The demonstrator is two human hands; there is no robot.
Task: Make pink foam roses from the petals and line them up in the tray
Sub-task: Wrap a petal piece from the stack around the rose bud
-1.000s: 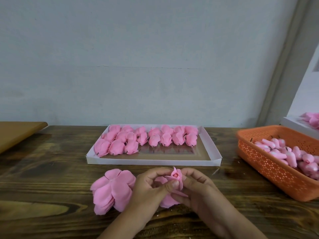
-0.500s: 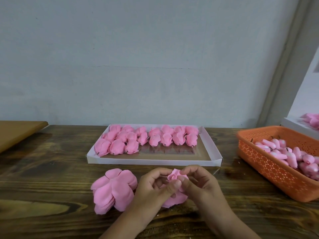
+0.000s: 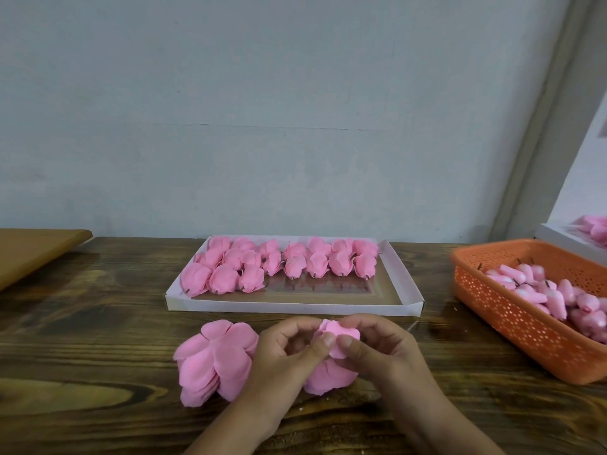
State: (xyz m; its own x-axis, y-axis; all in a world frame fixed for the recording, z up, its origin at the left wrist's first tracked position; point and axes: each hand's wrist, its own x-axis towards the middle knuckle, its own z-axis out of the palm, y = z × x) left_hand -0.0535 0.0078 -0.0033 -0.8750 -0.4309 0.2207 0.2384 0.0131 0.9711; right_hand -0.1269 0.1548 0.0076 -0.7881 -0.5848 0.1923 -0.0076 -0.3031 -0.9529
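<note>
A half-wrapped pink foam rose (image 3: 335, 339) sits between both hands, just in front of the tray. My left hand (image 3: 289, 359) and my right hand (image 3: 384, 353) pinch its petals with thumbs and fingertips; its bud is hidden under a petal. A stack of loose pink petals (image 3: 213, 359) lies on the table to the left of my left hand. The white tray (image 3: 407, 287) behind holds several finished pink roses (image 3: 279, 264) in rows along its back and left side.
An orange perforated basket (image 3: 512, 320) with several pink buds stands at the right. Behind it a white box (image 3: 558, 238) holds more pink pieces. A brown board (image 3: 29, 247) lies at the far left. A grey wall runs along the table's back edge.
The upright bud seen a second ago is now covered by a petal folded over it. Both hands have closed in slightly around the rose.
</note>
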